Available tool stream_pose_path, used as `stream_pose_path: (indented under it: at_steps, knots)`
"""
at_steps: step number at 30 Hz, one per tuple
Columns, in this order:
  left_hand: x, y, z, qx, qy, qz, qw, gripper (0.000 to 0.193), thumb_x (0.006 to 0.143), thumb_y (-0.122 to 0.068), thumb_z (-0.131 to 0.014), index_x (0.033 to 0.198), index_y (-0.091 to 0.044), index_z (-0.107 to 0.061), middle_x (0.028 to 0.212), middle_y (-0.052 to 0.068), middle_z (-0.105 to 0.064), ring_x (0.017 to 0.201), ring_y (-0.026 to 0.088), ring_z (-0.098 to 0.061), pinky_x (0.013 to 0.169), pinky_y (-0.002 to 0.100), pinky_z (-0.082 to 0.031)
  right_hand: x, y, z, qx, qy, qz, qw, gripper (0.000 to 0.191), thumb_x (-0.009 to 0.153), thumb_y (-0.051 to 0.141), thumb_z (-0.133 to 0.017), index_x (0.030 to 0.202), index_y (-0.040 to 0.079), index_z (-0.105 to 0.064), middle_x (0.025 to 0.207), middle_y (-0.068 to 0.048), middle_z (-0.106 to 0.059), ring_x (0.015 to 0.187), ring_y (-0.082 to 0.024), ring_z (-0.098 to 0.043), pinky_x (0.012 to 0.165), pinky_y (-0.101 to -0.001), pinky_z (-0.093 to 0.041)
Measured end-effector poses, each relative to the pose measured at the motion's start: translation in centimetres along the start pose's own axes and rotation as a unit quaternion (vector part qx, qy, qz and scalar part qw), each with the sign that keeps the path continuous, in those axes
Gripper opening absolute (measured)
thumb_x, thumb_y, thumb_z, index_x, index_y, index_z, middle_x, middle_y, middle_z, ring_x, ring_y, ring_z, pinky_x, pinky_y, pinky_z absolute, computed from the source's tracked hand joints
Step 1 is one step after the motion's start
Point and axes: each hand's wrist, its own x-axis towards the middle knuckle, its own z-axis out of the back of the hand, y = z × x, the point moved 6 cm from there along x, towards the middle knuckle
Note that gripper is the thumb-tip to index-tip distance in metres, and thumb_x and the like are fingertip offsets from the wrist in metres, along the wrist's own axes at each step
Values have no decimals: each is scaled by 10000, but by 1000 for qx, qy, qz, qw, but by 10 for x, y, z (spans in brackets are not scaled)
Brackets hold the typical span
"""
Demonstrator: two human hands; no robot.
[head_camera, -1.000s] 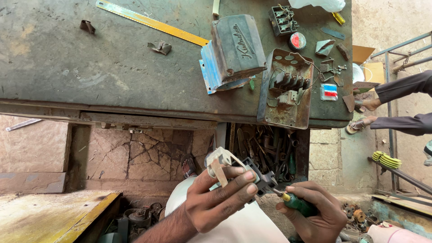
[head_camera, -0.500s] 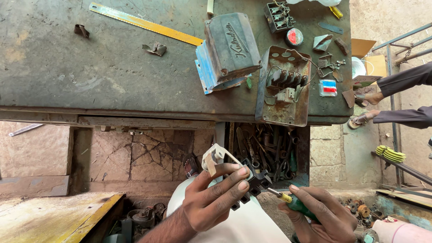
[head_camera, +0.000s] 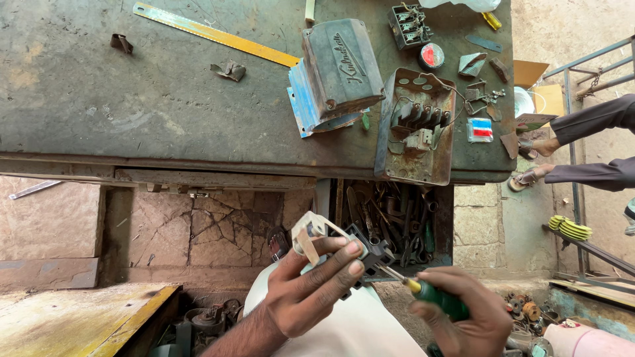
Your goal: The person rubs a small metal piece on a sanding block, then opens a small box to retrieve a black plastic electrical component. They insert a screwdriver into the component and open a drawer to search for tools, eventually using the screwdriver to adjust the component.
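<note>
The left hand (head_camera: pixel 311 291) grips a small black electrical part (head_camera: pixel 360 254) with a pale clip (head_camera: pixel 309 235) on its upper end, fingers wrapped around it above the person's lap. The right hand (head_camera: pixel 463 317) is closed around a green-handled screwdriver (head_camera: pixel 423 292), whose metal tip touches the black part from the right. Above them runs a worn metal workbench (head_camera: pixel 132 112), carrying a yellow ruler (head_camera: pixel 211 33), a grey metal cover (head_camera: pixel 340 66) and an open rusty switch box (head_camera: pixel 417 125). Under the bench, an open drawer (head_camera: pixel 390 221) holds a jumble of tools. Another person's legs (head_camera: pixel 582 149) show at the right edge.
</note>
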Motion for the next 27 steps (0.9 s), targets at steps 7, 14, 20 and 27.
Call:
stream_pose_path:
  at_steps: [7,14,20,27]
  knots:
    - [-3,2,-2,-17,-35,16,999,317,949,18,-738,1255,-52,-694,1259,135,-742,1195,293,-720,981,383,-664,-12,-22,-5,10,6,-63,998,502,891,477,-757,1053,2,-741,803,-91,-735,614,-137,-687,525,-266,-571]
    - [-10,8,-6,-20,-42,26,999,362,947,47,-728,1290,-58,-678,1263,136,-739,1210,294,-718,992,387,-653,0,-12,-7,-41,41,-42,997,500,934,508,-605,1016,50,-788,645,-2,-731,602,-123,-680,506,-270,-505]
    - [-14,18,-13,-96,-86,90,988,437,925,89,-686,1318,-102,-674,1286,121,-741,1246,299,-719,1032,404,-653,4,-3,-6,-53,34,-66,996,487,864,460,-665,1039,31,-814,642,-62,-657,510,-132,-612,474,-307,-398]
    - [-13,21,-9,-132,-96,129,978,456,886,107,-705,1297,-89,-680,1289,125,-733,1248,306,-713,1058,418,-632,0,18,-1,-66,-57,15,996,411,830,337,-783,1094,24,-748,871,-116,-765,790,-161,-764,639,-271,-592]
